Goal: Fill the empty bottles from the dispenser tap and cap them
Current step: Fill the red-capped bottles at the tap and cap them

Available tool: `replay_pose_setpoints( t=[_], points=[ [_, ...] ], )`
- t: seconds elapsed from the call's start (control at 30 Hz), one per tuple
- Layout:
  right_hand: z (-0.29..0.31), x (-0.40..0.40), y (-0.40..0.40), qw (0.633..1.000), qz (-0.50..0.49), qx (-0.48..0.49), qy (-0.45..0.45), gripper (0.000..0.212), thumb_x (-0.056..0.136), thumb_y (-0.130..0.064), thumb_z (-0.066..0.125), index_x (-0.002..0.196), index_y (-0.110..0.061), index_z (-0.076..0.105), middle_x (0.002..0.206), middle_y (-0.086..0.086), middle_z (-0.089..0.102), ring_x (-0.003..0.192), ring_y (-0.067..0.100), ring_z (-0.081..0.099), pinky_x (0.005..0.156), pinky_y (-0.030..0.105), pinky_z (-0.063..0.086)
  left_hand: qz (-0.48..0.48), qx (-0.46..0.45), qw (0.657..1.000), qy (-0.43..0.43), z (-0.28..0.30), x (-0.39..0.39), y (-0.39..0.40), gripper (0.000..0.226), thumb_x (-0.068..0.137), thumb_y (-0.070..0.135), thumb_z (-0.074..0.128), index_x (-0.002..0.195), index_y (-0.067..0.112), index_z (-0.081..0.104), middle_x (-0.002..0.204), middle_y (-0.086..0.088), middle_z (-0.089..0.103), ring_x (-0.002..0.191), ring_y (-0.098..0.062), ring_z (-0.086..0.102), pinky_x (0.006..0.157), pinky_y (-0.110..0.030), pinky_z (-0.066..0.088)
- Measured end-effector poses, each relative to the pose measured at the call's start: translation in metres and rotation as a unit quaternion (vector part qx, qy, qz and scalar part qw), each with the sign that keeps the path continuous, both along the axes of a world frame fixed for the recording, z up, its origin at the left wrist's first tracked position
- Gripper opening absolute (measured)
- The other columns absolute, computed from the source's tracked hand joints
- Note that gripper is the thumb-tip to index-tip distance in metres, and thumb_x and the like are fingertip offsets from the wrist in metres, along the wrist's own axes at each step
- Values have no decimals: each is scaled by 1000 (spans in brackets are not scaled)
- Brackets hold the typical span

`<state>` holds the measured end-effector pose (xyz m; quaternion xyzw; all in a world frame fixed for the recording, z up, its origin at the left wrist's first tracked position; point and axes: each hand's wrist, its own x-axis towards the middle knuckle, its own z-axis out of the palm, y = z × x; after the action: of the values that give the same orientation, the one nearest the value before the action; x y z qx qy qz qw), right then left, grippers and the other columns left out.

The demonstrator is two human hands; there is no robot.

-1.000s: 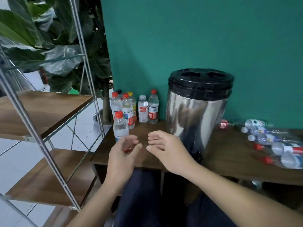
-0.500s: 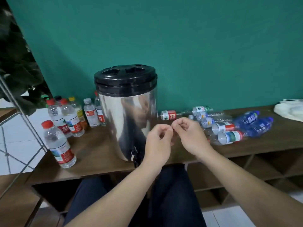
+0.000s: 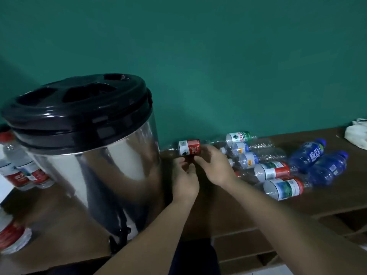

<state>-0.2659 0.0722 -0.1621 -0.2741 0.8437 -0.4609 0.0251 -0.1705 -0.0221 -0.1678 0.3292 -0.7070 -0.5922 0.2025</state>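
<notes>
Just right of the frame's middle, a red-labelled bottle (image 3: 188, 148) lies on its side on the brown table (image 3: 327, 197), its long axis running left to right and its neck pointing left toward the dispenser (image 3: 87, 147). Both hands sit directly below it. The left hand (image 3: 184, 179) has its fingers curled, tips close to the label; the right hand (image 3: 215, 165) reaches in with fingers bent beside the label's right end. Whether either hand actually grips the bottle cannot be told. To the right, more empty bottles (image 3: 274, 171) lie in a heap, two blue bottles (image 3: 317, 161) among them. At the left edge stand capped bottles (image 3: 19, 171) with red labels. Half a second earlier the hands hovered together in front of the table, fingertips pinched; now they are up at the bottle, and the dispenser fills much more of the left frame.
</notes>
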Motion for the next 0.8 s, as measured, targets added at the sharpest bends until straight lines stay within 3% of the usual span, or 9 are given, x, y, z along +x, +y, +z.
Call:
replay_pose_setpoints(
  t=[0.17, 0.3, 0.37, 0.47, 0.57, 0.67, 0.8],
  points=[
    [4, -58, -32, 998, 20, 47, 35, 49, 102, -36, 81, 146, -19, 66, 131, -1, 77, 118, 19, 72, 103, 35, 57, 44, 102, 994, 2, -12, -47, -7, 61, 114, 23, 61, 168, 25, 34, 154, 2, 60, 137, -23, 64, 115, -44, 55],
    [-1, -88, -46, 995, 62, 77, 33, 60, 100, -34, 84, 153, -17, 62, 140, 3, 74, 126, 19, 71, 107, 28, 52, 67, 142, 988, 12, -17, -71, -8, 74, 114, 20, 60, 176, 26, 20, 162, 1, 56, 144, -23, 60, 112, -36, 50],
    [-3, -95, -50, 993, 71, 92, 39, 63, 99, -42, 84, 153, -17, 62, 142, 4, 72, 127, 21, 70, 109, 31, 52, 78, 144, 986, 11, -18, -79, -9, 79, 114, 20, 60, 178, 24, 14, 167, 0, 51, 150, -24, 55, 115, -38, 47],
    [-8, -100, -54, 988, 88, 115, 48, 67, 97, -47, 85, 153, -18, 61, 144, 4, 69, 127, 23, 66, 110, 40, 53, 97, 130, 987, 0, -28, -90, -15, 76, 113, 20, 61, 177, 26, 19, 173, -2, 44, 155, -28, 49, 126, -49, 46],
    [-16, -96, -60, 983, 102, 132, 71, 64, 96, -31, 87, 153, -18, 61, 145, 4, 66, 131, 26, 62, 114, 42, 49, 124, 124, 984, 3, -34, -93, -21, 67, 113, 19, 59, 173, 26, 30, 170, -3, 47, 153, -29, 52, 125, -53, 47],
    [-21, -85, -59, 985, 97, 124, 73, 61, 95, -19, 84, 151, -18, 62, 144, 6, 65, 132, 27, 60, 115, 40, 47, 150, 151, 976, 36, -32, -85, -18, 64, 116, 23, 55, 173, 27, 28, 169, -5, 46, 150, -30, 54, 123, -51, 48],
    [-12, -55, -40, 992, 70, 93, 50, 53, 101, -21, 80, 151, -18, 63, 140, 4, 69, 121, 19, 65, 105, 32, 51, 143, 180, 971, 62, -21, -69, -9, 71, 113, 45, 58, 174, 31, 25, 172, -4, 41, 148, -32, 56, 119, -50, 52]
  ],
)
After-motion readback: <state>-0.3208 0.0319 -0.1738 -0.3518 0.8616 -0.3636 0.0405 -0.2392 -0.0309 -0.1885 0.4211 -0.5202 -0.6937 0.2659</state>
